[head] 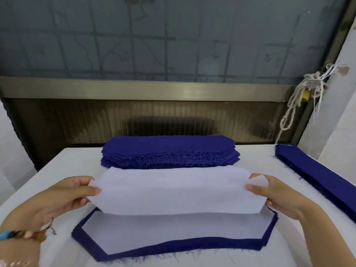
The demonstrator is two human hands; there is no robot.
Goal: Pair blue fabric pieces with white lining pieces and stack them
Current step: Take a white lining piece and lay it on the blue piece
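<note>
Above the near stack, a white lining piece (173, 191) is held level by both hands.
The left hand (63, 197) and right hand (277, 195) each pinch one end of it. Beneath lies a paired stack (173, 245), white on blue; behind, a blue fabric pile (169, 153); at right, blue strips (319, 174) on the white table (57, 162).

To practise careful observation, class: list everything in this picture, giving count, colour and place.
held lining piece: one, white, lifted between both hands
paired stack: one, blue under white, table's near side
blue fabric stack: one, blue, table's far middle
second blue stack: one, blue, table's right edge
table: one, white, under the fabric
cord: one bundle, off-white, hanging far right
bracelet: one, multicoloured, left wrist
left hand: one, grip on lining's left end
right hand: one, grip on lining's right end
</note>
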